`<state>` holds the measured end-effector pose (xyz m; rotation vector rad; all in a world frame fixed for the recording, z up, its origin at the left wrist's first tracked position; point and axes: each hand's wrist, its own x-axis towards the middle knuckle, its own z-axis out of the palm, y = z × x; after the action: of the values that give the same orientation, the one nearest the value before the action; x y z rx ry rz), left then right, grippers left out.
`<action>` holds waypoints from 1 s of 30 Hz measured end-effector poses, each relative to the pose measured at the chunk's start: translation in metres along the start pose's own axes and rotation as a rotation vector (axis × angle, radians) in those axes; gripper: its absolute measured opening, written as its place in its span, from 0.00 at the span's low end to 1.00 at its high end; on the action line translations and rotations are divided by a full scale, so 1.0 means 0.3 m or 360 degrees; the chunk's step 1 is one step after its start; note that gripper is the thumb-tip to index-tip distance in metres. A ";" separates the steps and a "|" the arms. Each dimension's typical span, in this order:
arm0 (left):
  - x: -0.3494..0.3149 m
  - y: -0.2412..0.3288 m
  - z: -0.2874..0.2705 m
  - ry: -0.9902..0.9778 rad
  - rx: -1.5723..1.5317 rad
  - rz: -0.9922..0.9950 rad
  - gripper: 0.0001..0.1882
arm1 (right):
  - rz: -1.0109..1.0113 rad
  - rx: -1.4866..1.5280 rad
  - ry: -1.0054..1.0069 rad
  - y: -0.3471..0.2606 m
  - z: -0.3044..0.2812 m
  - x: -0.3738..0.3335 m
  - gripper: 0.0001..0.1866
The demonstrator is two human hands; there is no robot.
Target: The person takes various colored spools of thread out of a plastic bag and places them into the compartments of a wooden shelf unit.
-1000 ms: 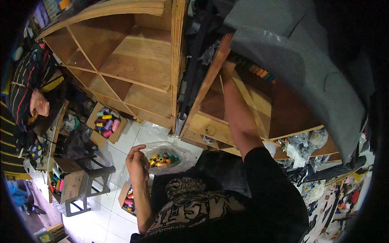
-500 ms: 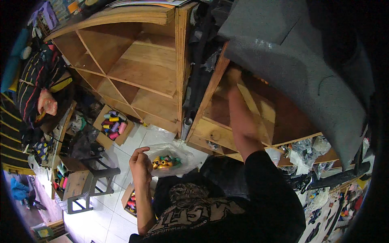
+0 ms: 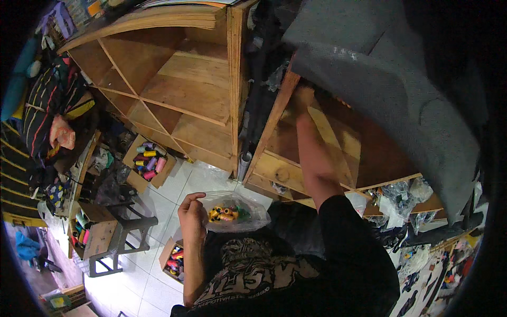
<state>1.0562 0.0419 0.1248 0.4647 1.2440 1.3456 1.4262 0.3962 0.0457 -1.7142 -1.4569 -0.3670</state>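
Observation:
My left hand (image 3: 193,216) is closed on the edge of a clear plastic bag (image 3: 259,214), which hangs in front of my body. Inside the bag lie several thread spools (image 3: 224,213), mostly yellow and orange, with some green ones. My right arm reaches up and forward into a wooden shelf compartment on the right. Deep in that compartment, near its upper left corner, is my right hand (image 3: 303,96); shadow and blur hide its fingers, so whether it holds anything cannot be made out.
A wooden shelf unit (image 3: 174,100) with bare compartments stands at the left. Cardboard boxes of thread cones (image 3: 150,164) sit on the tiled floor and on a grey stool (image 3: 132,224). Grey fabric (image 3: 380,79) drapes over the right shelf. Plastic-wrapped items (image 3: 404,195) fill a lower compartment.
My left hand and the bag have moved slightly to the right. The spools in the bag have shifted. My right hand stays inside the compartment, with only a small movement.

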 end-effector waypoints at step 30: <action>-0.076 0.114 0.127 -0.0325 0.0066 0.0066 0.10 | -0.0141 0.1505 -0.2064 -0.617 -0.261 -1.289 0.11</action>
<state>1.0782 0.0450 0.1761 0.6435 1.1003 1.2748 1.1695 0.0744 -0.0975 -0.9849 -2.0148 1.4386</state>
